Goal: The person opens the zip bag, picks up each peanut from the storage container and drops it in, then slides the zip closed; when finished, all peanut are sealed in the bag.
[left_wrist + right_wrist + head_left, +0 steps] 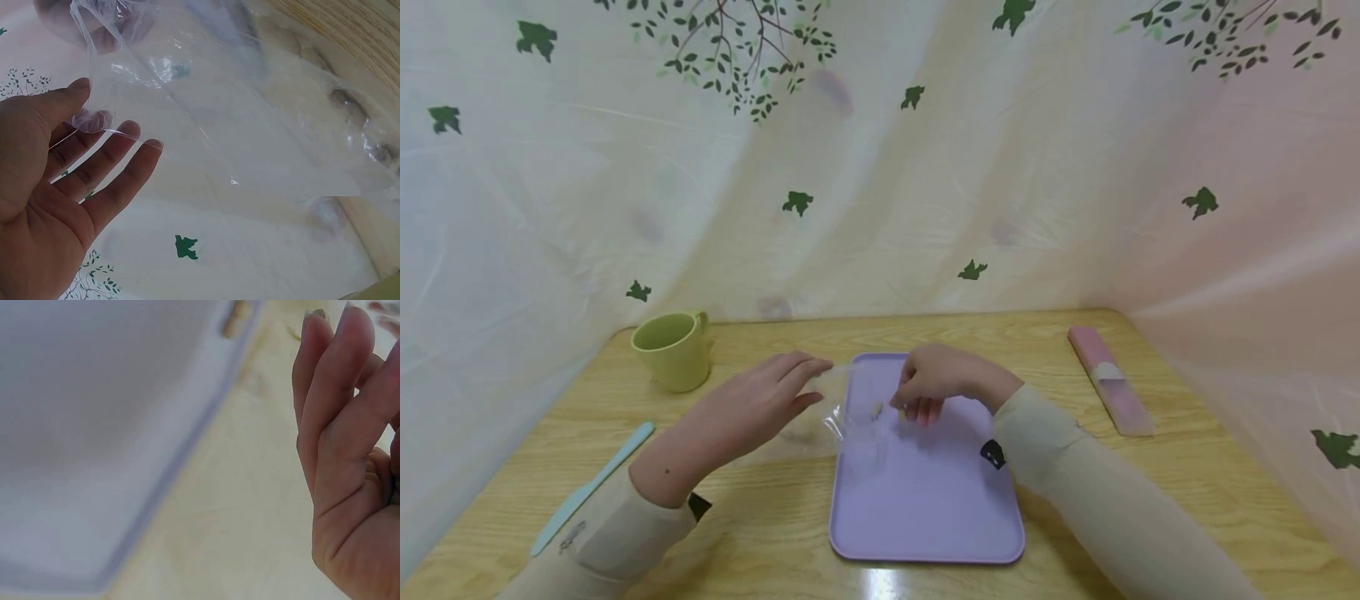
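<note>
Between the hands stretches a clear plastic bag (pixel 206 125), its lower part over the left edge of a lilac tray (pixel 925 500). My left hand (pixel 767 396) holds the bag's rim between thumb and fingers, the other fingers spread along it. Over the tray's far half, my right hand (pixel 936 379) has thumb and forefinger brought together at the bag's other side; its remaining fingers are bent. Small brown lumps (pixel 350 106) show through the film in the left wrist view. A tan, knobbly piece (pixel 234 319) lies near the tray's rim, blurred.
A green mug (pixel 673 354) stands at the back left. By the left forearm lies a pale blue knife (pixel 595 487). To the tray's right is a pink folded case (pixel 1108 379) with a white band. A leaf-printed curtain (pixel 880 167) hangs behind the wooden table.
</note>
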`<control>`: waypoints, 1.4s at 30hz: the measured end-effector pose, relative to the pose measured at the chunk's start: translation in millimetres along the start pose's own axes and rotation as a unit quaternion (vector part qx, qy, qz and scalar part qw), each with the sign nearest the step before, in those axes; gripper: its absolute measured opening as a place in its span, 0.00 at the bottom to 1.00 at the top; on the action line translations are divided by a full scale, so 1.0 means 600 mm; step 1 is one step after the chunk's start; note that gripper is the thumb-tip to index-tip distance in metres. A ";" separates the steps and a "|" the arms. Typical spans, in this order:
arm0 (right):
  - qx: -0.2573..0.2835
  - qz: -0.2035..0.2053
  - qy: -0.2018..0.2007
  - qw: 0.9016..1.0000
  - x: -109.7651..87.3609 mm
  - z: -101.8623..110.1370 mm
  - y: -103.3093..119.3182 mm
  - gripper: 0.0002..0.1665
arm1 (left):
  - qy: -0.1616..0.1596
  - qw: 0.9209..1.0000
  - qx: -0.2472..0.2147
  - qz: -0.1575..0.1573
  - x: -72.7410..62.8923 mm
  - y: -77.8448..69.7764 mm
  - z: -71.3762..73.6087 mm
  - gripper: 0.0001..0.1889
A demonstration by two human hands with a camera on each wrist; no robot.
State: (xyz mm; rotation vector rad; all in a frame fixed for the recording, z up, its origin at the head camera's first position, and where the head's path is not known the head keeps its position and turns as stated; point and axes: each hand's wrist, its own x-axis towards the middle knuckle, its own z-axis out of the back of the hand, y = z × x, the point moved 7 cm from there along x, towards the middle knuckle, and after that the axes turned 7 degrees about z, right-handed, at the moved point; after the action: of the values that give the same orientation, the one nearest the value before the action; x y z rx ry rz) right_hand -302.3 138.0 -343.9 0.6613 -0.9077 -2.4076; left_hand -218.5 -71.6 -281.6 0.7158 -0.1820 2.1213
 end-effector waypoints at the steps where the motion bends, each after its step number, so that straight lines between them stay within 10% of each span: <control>1: 0.003 0.003 -0.004 1.000 -0.005 0.005 0.006 0.11 | 0.001 1.000 0.000 0.001 0.000 0.000 0.000 0.26; 22: 0.035 0.075 -0.022 0.996 -0.025 -0.003 0.109 0.10 | -0.002 1.000 0.009 0.003 0.000 0.000 0.000 0.26; 42: 0.070 0.051 -0.095 0.992 -0.006 0.032 0.069 0.19 | -0.003 1.000 0.003 0.003 -0.002 0.002 -0.001 0.24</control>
State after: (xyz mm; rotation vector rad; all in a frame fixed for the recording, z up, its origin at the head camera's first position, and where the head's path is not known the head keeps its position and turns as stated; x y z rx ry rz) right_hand -300.2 121.7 -301.4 0.4277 -1.1697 -2.3604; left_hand -219.3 -73.1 -282.6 0.7257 -0.1812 2.1274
